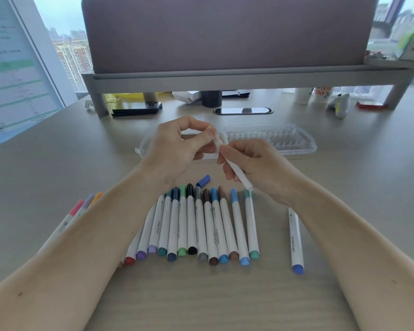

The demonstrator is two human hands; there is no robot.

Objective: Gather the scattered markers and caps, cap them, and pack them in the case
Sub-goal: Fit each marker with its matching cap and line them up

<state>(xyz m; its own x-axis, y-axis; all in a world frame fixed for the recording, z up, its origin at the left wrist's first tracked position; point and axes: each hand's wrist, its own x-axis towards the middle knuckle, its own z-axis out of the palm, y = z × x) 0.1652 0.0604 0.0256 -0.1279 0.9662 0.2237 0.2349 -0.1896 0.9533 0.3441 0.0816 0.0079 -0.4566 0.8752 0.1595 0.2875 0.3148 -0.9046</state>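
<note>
My left hand (177,146) pinches a white cap (217,141) between thumb and fingertips. My right hand (256,166) grips a white marker (239,175) by its barrel, its tip meeting the cap. Both hands hover in front of the clear plastic case (273,139), which lies open on the desk. Below them a row of several capped markers (201,223) lies side by side. A loose blue cap (203,180) rests just above the row. One uncapped marker with a blue end (296,237) lies apart on the right. A few pink, purple and orange markers (81,209) show beside my left forearm.
A grey monitor stand (225,76) spans the back of the desk, with a black phone (136,108), cups (320,94) and small items beneath it. A cable slot (243,111) sits behind the case. A printed sheet (12,68) leans at the left.
</note>
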